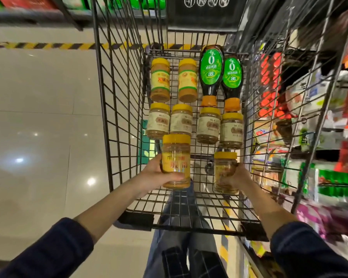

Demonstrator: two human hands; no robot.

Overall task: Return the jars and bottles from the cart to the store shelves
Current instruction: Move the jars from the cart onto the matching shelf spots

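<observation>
Left grip (pixel 155 173) curls round the left jar (pixel 176 157), right grip (pixel 239 175) round the right jar (pixel 224 169), both over the cart (pixel 117 117), lids pointing away; shelves (pixel 329 137) lie rightward, nearest the right grip; 6 jars (pixel 160 80), 2 bottles (pixel 210 73) lie inside

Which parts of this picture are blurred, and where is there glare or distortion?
Head view: the shelves on the right are smeared by motion blur; the right jar, held in the right hand, looks softer than the left jar; lamp glare spots the floor; the wide lens bows the cart wires.
</observation>
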